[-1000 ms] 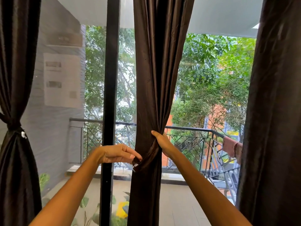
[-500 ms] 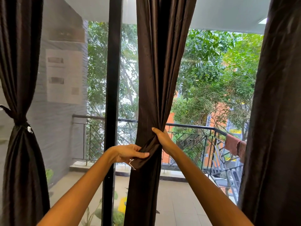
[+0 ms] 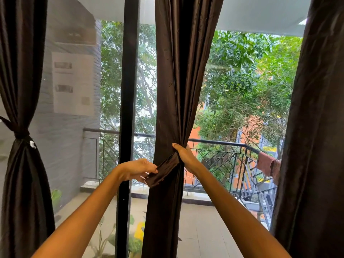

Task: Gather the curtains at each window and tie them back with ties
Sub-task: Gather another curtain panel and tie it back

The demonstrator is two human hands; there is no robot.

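Now: right hand (image 3: 183,155) clamped round gathered middle curtain (image 3: 178,81); left hand (image 3: 136,169) fingers pinched on tie (image 3: 162,173) end.

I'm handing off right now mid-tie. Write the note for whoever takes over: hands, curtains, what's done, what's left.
Left hand: pinching the free end of the tie, which crosses the front of the middle curtain.
Right hand: gripping the gathered middle curtain at its waist, on the right side.
Left curtain: already gathered and tied.
Right curtain: hanging loose, no tie visible.
Left to do: fasten the tie on the middle curtain, then gather and tie the right curtain.
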